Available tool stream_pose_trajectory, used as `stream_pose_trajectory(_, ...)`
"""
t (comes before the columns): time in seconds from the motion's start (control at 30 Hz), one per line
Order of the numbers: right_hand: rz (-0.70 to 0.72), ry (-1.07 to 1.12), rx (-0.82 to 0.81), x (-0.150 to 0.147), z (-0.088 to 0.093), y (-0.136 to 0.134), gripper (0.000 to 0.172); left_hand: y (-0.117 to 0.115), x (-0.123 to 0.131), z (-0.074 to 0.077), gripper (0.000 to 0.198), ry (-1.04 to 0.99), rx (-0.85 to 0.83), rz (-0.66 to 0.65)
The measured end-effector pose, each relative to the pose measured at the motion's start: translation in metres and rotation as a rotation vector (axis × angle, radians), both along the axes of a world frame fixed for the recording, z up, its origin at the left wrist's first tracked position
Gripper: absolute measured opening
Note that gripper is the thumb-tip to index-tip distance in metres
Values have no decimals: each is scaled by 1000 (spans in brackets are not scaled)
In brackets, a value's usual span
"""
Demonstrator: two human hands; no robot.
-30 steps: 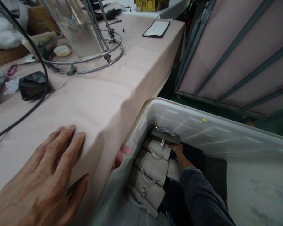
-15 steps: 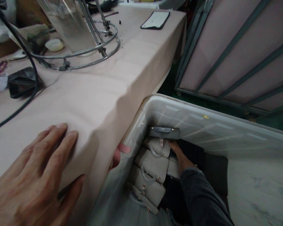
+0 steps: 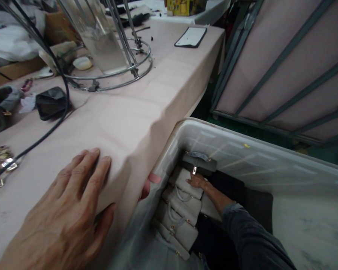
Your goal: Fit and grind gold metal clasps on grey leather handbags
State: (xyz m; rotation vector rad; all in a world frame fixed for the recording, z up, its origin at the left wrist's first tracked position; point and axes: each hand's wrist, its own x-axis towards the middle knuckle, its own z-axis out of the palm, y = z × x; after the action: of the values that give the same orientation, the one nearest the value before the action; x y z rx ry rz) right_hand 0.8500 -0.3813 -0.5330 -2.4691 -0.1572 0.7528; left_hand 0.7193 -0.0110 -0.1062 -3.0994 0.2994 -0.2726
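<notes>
My left hand (image 3: 70,213) lies flat and open on the pink cloth-covered table (image 3: 135,108), its fingers spread near the table's edge. My right hand (image 3: 197,182) reaches down into a large white bin (image 3: 259,161) beside the table. Its fingers rest on the top of a row of several pale grey handbags (image 3: 183,206) packed upright along the bin's left wall. A darker grey handbag (image 3: 199,162) stands at the far end of the row, just beyond my fingertips. I cannot see whether the right fingers grip anything.
A chrome ring stand (image 3: 112,71) with a clear plastic sleeve, a black cable (image 3: 51,123), a black pouch (image 3: 49,107) and a flat dark-rimmed card (image 3: 190,36) lie on the table. Pink panels in a metal frame (image 3: 284,67) lean at the right.
My right hand has moved from beside the dark grey bag onto the top of the pale bags. The left hand stays flat on the table; the view shifted slightly.
</notes>
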Motion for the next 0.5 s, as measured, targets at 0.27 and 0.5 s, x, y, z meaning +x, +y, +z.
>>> stream_pose_trajectory(0.27,100,-113,-170,-33,-4,17,53,0,-2,-1,78,8,67,-2)
stream_pose_trajectory(0.5,-194,-303,-288,-41,-18,19,34,3,-2,1,74,-11,101,-30)
